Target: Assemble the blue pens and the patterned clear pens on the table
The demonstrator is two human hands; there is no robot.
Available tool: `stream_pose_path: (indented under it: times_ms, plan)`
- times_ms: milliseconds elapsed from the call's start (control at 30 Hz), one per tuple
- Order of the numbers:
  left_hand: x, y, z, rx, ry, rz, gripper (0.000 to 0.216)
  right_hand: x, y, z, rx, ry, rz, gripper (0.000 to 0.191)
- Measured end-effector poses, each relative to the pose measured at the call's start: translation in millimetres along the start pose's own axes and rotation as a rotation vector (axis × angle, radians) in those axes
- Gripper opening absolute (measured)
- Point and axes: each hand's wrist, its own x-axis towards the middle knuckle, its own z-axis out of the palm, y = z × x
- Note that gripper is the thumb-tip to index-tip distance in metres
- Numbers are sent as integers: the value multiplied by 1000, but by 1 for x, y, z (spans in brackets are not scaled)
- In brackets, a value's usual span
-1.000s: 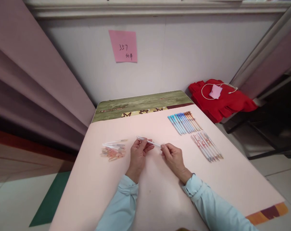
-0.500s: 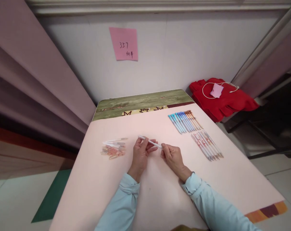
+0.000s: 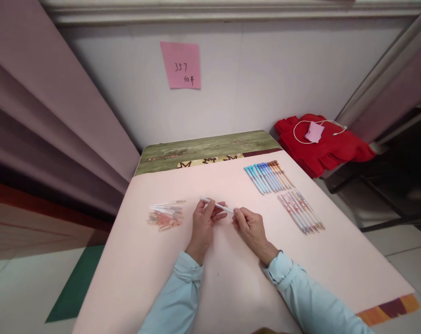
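A slim white pen (image 3: 224, 208) spans my two hands above the table. Near its upper left end, my left hand (image 3: 204, 222) pinches it between thumb and fingers. The fingertips of my right hand (image 3: 250, 227) close round its lower right end and hide the tip. To the left of my hands lies a loose heap of pen parts (image 3: 165, 215), some white, some clear with pinkish and orange tints. On the right, a row of white pens with red prints (image 3: 301, 212) lies side by side. Behind it is a row of blue, purple and brown-topped pens (image 3: 268, 177).
A pale pink sheet (image 3: 154, 269) covers most of the table, leaving a green wood-patterned strip (image 3: 203, 144) at the back. Beyond the right rear corner, a red cloth (image 3: 321, 155) carries a white cable and a pink paper. A pink note (image 3: 181, 65) is on the wall.
The whole view has shifted very slightly. The white pen appears turned a little about its length; both hands keep the same grip and place.
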Motion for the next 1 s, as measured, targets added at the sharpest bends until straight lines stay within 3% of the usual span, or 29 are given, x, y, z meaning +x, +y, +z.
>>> stream_pose_path:
  times_ms: [67, 167, 267, 367, 467, 733, 867, 1000]
  plan:
    - [0, 0, 1, 2, 11, 2, 31, 0, 1, 0, 14, -14, 28, 43]
    - [1, 1, 1, -5, 43, 12, 32, 0, 1, 2, 15, 17, -1, 27]
    - [2, 2, 1, 0, 51, 13, 33, 1, 1, 2, -4, 67, -61, 30]
    - [1, 2, 1, 14, 38, 9, 34, 1, 0, 1, -42, 51, -49, 20]
    - [1, 3, 1, 29, 21, 10, 31, 0, 1, 0, -54, -7, -22, 35]
    - [1, 3, 1, 47, 25, 12, 32, 1, 1, 1, -114, 65, -77, 22]
    - [0, 2, 1, 50, -15, 10, 29, 1, 3, 0, -95, 5, -56, 40]
    - [1, 3, 0, 49, -3, 17, 29, 1, 2, 1, -103, 56, -65, 27]
